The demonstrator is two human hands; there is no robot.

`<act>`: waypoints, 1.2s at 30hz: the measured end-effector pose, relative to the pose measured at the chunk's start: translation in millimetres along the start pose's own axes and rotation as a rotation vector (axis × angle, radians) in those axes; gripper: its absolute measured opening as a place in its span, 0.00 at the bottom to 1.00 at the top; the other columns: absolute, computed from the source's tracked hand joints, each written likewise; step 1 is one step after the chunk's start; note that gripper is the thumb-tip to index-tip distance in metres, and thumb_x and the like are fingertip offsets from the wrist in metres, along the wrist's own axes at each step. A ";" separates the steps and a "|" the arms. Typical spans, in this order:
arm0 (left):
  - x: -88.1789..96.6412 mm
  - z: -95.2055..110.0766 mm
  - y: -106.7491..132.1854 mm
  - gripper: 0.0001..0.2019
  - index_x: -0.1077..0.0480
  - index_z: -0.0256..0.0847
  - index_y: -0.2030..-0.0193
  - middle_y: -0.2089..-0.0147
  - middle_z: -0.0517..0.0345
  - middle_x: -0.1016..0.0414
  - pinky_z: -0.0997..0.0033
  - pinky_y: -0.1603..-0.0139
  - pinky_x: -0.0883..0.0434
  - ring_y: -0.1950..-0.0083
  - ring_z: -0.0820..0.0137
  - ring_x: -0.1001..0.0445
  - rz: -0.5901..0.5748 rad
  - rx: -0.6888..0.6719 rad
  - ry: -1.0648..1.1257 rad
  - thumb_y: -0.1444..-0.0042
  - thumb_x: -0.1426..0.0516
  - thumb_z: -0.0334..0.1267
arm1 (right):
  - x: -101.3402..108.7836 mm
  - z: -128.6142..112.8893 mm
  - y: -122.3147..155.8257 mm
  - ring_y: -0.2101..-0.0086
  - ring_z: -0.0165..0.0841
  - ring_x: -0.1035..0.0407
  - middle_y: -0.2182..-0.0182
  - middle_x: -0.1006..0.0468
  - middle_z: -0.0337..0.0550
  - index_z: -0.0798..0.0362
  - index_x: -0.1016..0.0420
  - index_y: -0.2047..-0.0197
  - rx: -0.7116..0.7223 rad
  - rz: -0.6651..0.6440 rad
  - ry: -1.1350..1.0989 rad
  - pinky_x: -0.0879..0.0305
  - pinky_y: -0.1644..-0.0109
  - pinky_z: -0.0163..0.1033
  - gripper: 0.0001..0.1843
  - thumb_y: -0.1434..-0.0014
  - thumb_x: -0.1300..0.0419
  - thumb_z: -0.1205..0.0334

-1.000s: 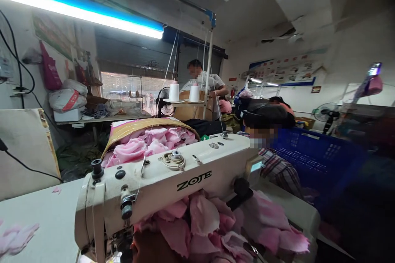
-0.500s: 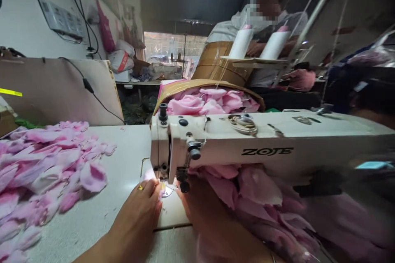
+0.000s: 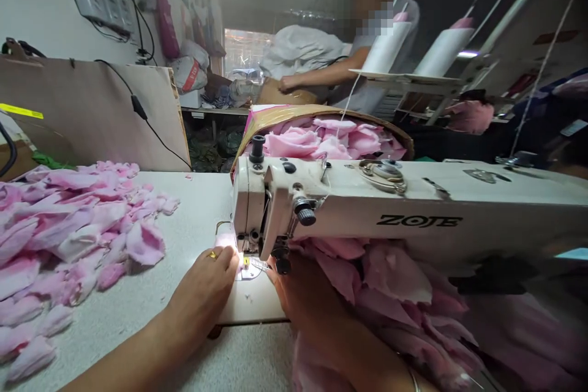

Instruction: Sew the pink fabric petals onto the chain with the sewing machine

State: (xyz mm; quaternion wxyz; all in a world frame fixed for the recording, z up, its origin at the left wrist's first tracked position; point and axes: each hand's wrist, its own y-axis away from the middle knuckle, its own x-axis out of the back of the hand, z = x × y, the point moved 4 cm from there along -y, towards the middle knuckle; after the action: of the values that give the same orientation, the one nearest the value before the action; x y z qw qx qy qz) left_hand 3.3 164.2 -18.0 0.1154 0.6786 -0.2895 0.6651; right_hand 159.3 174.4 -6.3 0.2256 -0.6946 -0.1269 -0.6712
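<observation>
A cream ZOJE sewing machine stands across the table. My left hand, with a ring on one finger, lies flat on the table, its fingertips pressing a small pink fabric piece at the lit needle. My right hand rests just right of the needle under the machine arm, fingertips hidden by the presser area, beside a heap of pink petal pieces.
A pile of pink fabric pieces covers the table's left. Behind the machine a cardboard bin holds more pink fabric. Two thread cones stand on a rack. Another person sits behind, an arm on a box. A board leans at left.
The view dropped from the room to the machine and table, then drew slightly closer. My left hand's fingertips edged toward the needle; the person behind leaned left.
</observation>
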 end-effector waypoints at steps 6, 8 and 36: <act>17.4 -58.3 1.0 0.07 0.29 0.40 0.64 0.61 0.54 0.29 0.65 0.56 0.35 0.58 0.65 0.32 0.204 0.393 0.863 0.41 0.48 0.36 | 2.4 -0.8 1.0 0.65 0.36 0.32 0.66 0.24 0.49 0.56 0.26 0.66 0.010 0.005 -0.003 0.41 0.62 0.40 0.09 0.42 0.47 0.71; 18.7 -79.4 4.7 0.10 0.28 0.40 0.63 0.64 0.56 0.28 0.70 0.61 0.35 0.62 0.67 0.31 0.296 0.599 1.174 0.45 0.44 0.44 | 3.5 -1.8 1.6 0.66 0.37 0.31 0.67 0.24 0.50 0.56 0.26 0.68 0.029 0.018 0.000 0.40 0.60 0.40 0.10 0.42 0.48 0.72; 30.3 -143.8 -79.7 0.29 0.43 0.38 0.38 0.35 0.41 0.40 0.65 0.42 0.37 0.38 0.64 0.37 0.528 0.743 1.435 0.46 0.42 0.38 | -14.0 13.4 8.3 0.63 0.44 0.28 0.64 0.22 0.49 0.47 0.23 0.57 0.090 0.210 -0.014 0.33 0.60 0.47 0.14 0.41 0.47 0.65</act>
State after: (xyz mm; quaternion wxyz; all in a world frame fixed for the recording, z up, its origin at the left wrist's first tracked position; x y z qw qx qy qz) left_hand -74.9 299.1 42.3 -0.1183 -0.0034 -0.0581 0.9913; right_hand 174.1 175.5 -21.4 0.3245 -0.6979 -0.0849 -0.6327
